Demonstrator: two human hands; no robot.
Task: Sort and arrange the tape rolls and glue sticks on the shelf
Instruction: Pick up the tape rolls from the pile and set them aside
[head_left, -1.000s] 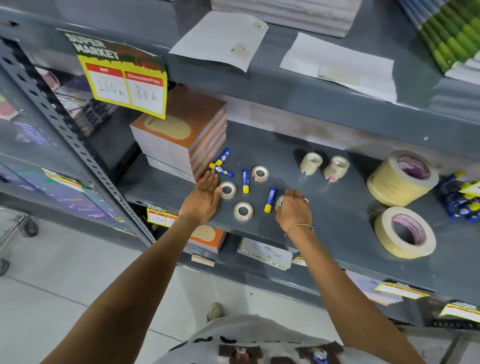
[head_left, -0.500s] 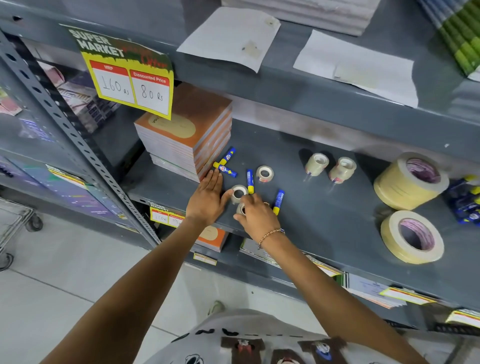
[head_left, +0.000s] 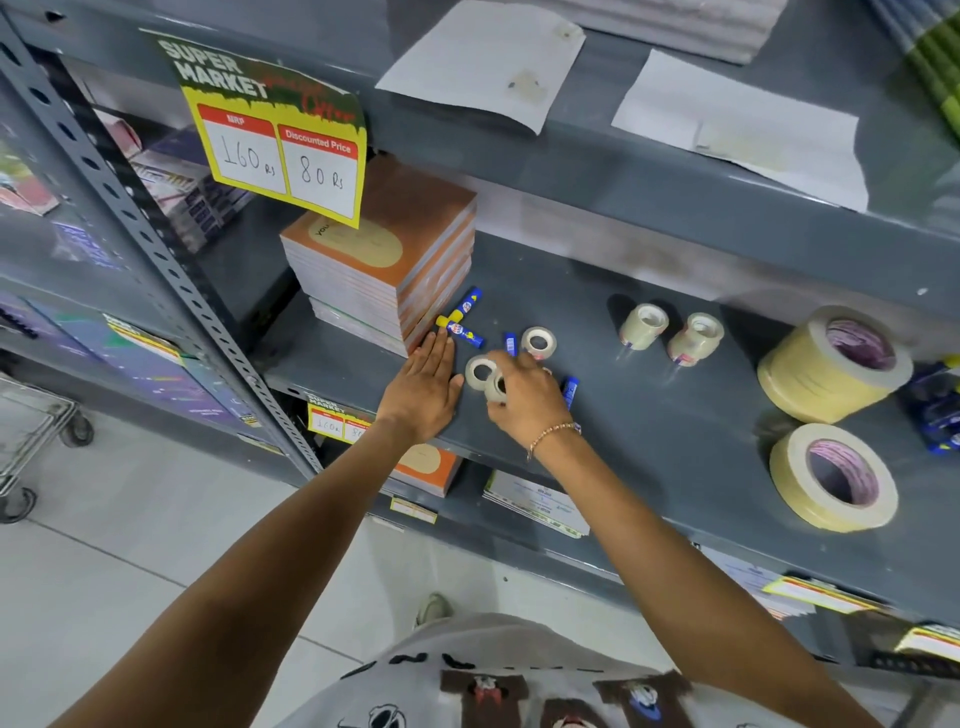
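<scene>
Covering part of a small tape roll (head_left: 496, 387), your right hand (head_left: 524, 392) pinches it, glue stick (head_left: 570, 391) half hidden behind, your left hand (head_left: 423, 387) flat, open on the shelf (head_left: 649, 415).

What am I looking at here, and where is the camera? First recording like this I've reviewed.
No machine: a person wears a camera on the head, looking down at their own arms before a grey shelf. The left hand lies flat on it. The right hand grips a small tape roll beside another small roll. Nearby lie blue glue sticks, a stack of notebooks, two upright clear tape rolls and two big masking tape rolls.
</scene>
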